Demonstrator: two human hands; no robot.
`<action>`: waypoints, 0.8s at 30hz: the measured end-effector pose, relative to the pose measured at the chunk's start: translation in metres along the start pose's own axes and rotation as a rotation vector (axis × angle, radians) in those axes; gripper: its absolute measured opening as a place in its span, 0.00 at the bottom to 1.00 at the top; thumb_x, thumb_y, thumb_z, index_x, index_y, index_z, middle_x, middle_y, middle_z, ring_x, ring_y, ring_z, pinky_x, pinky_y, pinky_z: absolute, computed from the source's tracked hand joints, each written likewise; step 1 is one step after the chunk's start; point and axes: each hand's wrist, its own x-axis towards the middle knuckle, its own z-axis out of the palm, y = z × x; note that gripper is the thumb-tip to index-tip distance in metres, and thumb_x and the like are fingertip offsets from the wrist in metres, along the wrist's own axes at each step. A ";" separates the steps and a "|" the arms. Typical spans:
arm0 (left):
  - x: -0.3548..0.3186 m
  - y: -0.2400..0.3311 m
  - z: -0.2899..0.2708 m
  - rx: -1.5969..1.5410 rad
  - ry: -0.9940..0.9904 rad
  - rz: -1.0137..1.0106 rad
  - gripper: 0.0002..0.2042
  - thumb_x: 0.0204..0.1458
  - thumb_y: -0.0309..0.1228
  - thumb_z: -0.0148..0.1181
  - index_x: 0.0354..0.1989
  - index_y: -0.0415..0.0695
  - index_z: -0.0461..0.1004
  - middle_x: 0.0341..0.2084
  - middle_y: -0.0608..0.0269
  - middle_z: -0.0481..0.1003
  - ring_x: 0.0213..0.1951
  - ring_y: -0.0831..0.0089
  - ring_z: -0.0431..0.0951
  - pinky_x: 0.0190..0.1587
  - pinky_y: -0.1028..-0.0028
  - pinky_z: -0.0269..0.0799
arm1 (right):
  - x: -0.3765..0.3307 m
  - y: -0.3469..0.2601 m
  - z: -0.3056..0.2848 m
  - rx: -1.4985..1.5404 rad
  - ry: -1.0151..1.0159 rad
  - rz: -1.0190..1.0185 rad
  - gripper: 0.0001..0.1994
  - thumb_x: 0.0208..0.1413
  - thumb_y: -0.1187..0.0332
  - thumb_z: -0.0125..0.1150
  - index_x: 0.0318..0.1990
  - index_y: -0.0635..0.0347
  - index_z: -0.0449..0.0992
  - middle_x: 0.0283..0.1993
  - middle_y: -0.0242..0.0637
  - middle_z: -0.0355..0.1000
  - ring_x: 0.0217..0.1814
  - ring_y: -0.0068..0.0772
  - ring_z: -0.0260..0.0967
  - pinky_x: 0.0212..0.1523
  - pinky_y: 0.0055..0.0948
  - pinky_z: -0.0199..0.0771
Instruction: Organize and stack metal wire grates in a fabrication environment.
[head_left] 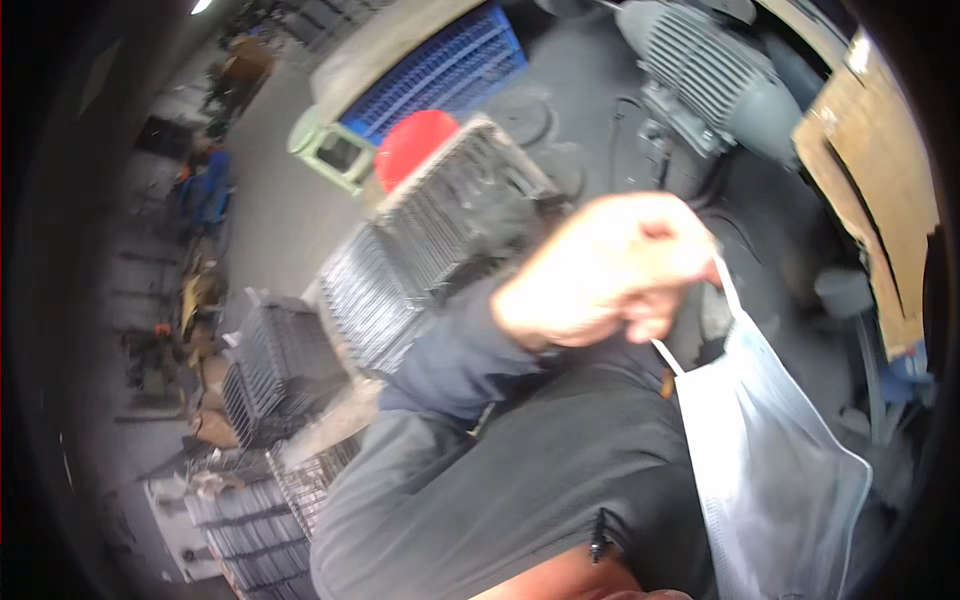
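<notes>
A pale blue face mask [775,470] hangs below and to the right of the fingers [650,320] of one hand [605,270], its long axis running steeply down and slightly rightward from the curled knuckles toward the lower right. The fingers are closed together in a loose fist, pinching the mask's thin white ear loop [728,285] where it leaves the knuckles; whether this is the person's left or right hand cannot be told, since the forearm crosses the picture from the lower left. The mask is soft, thin non-woven fabric, faintly pleated, with a stitched white edge along the side nearest the fingers. The arm wears a dark blue cuff [460,360] behind the wrist and a smooth black sleeve [520,490] further back. Just beyond the fingers, up and to the left, stand stacks of grey ribbed metal grilles [440,230], finely slatted and dusty, with a round red cap [415,145] at their far end. Further off in that direction lies a blue slatted plastic crate [450,65]. Above the knuckles sits a grey finned motor housing [715,75], and to the right of it a flat brown cardboard sheet [880,170], torn at the edge.
</notes>
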 end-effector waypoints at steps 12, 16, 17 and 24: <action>0.073 -0.114 -0.043 0.273 0.232 -0.156 0.12 0.69 0.38 0.65 0.39 0.42 0.77 0.25 0.70 0.75 0.17 0.85 0.64 0.18 0.77 0.62 | 0.004 -0.071 0.067 0.205 -0.195 -0.015 0.19 0.70 0.61 0.64 0.60 0.65 0.79 0.56 0.44 0.80 0.55 0.42 0.77 0.60 0.39 0.76; 0.092 -0.139 -0.059 0.297 0.374 -0.098 0.11 0.65 0.36 0.67 0.35 0.42 0.80 0.26 0.67 0.79 0.16 0.82 0.65 0.16 0.72 0.60 | 0.038 -0.046 0.067 0.192 -0.244 0.030 0.19 0.70 0.61 0.64 0.60 0.65 0.79 0.56 0.44 0.80 0.54 0.42 0.77 0.59 0.39 0.77; 0.101 -0.146 -0.061 0.306 0.409 -0.089 0.10 0.64 0.35 0.68 0.34 0.42 0.81 0.25 0.67 0.79 0.15 0.81 0.66 0.15 0.71 0.59 | 0.042 -0.040 0.069 0.183 -0.251 0.048 0.19 0.70 0.61 0.64 0.60 0.65 0.79 0.56 0.44 0.80 0.54 0.41 0.77 0.59 0.39 0.77; 0.143 -0.172 -0.046 0.233 0.453 -0.136 0.10 0.58 0.31 0.70 0.29 0.40 0.78 0.20 0.63 0.75 0.12 0.73 0.68 0.11 0.67 0.62 | 0.100 -0.043 0.107 0.125 -0.266 0.119 0.19 0.70 0.61 0.64 0.60 0.66 0.79 0.55 0.44 0.80 0.53 0.40 0.77 0.57 0.39 0.77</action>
